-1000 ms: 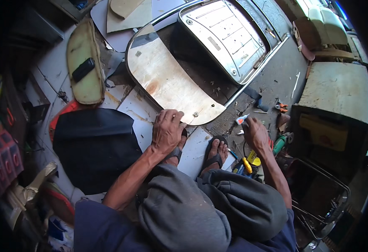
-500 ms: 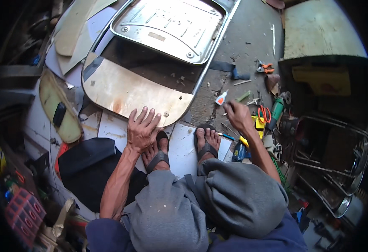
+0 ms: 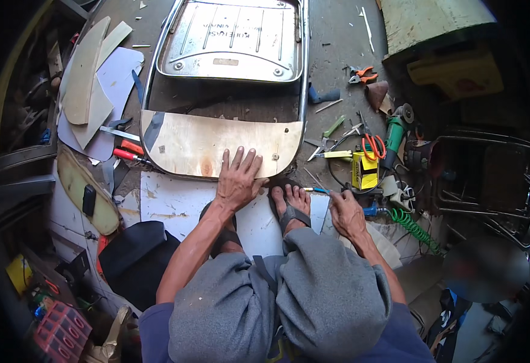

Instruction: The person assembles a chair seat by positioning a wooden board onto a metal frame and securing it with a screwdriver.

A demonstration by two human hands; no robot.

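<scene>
A curved plywood panel lies across the rounded end of a metal tubular chair frame. My left hand rests on the panel's near edge, open, fingers spread and pressing flat. To the right, past my foot, my right hand is low over the floor with its fingers curled round the handle end of a thin screwdriver. The handle itself is hidden by the hand. A blue pen-like tool lies beside the shaft.
Orange-handled scissors, a yellow box, a green angle grinder and pliers lie on the right. A red-handled tool, plywood offcuts and black sheet material are on the left. A metal seat pan sits beyond.
My right hand has come down and back toward me to the screwdriver. The small white bottle by it no longer shows. My left hand stays on the panel while the view has shifted.
</scene>
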